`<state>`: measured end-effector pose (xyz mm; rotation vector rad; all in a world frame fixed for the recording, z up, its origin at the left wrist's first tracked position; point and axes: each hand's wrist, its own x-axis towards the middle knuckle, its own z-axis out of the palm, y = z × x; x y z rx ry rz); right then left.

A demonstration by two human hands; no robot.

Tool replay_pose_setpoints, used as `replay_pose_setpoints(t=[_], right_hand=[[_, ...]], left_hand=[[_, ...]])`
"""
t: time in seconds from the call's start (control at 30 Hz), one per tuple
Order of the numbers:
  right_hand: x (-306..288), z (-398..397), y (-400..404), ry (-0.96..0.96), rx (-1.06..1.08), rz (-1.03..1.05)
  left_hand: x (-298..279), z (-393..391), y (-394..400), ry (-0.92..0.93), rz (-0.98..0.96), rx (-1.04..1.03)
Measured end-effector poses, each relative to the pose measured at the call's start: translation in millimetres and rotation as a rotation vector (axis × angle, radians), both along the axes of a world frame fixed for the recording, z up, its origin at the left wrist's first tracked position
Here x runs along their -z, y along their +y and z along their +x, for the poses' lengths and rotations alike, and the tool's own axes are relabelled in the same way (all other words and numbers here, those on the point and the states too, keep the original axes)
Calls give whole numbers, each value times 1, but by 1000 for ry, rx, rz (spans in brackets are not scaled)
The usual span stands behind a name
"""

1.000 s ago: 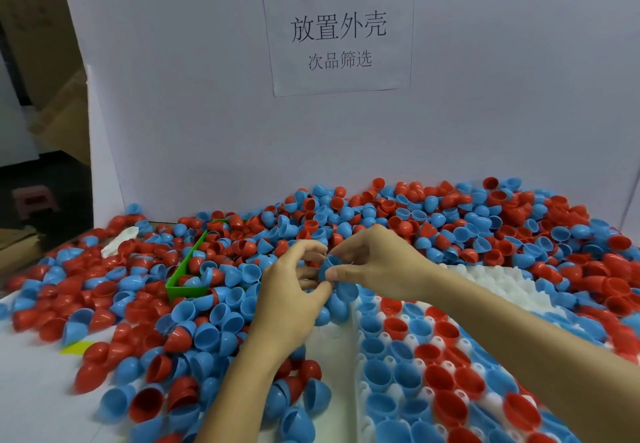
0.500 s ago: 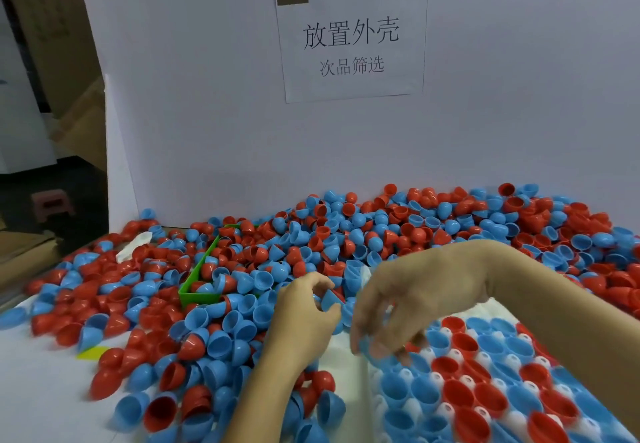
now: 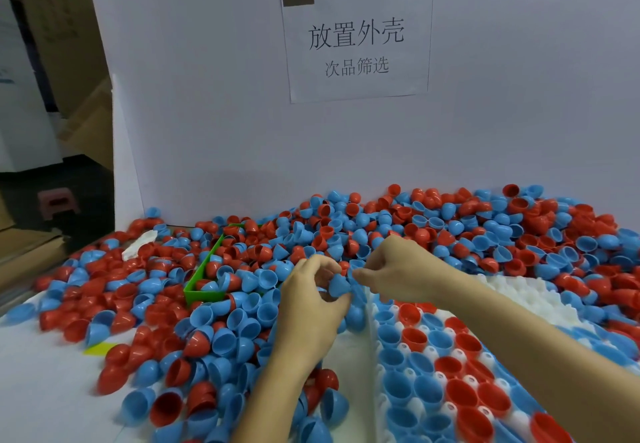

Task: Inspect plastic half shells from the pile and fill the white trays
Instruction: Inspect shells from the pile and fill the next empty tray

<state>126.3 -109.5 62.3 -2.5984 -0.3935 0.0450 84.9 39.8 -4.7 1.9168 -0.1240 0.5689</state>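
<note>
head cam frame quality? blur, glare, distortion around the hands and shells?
Head view: even, soft light, no hard glare. The paper sign is sharp and readable. Left hand and right hand are slightly soft, as is the blue half shell in their grip. Shells at the lower left edge smear. Wide-angle bend tilts the white backboard. The white tray looks near blown out.

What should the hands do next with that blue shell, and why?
Probably set the blue shell, pinched between the left hand and right hand, into an open pocket of the white tray, since its far rows look unfilled.
</note>
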Motion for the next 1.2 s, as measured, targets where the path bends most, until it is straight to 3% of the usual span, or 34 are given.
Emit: replay_pose_setpoints(t=[0.23,0.4,0.53,0.77,1.2], right_hand=[[4,-5,1,38,17,87],[1,2,-18,-56,54,99],[-11,19,-63,-124,106,-109],[0,29,-106,-58,99,-512],[11,31,-82,87,-28,-740]], left_hand=[[-2,-3,-8,-196,127,46],[2,-4,-7,-171,206,109],[5,0,-4,-172,224,27],[9,4,-1,-116,305,-33],[15,11,10,-24,344,-121]])
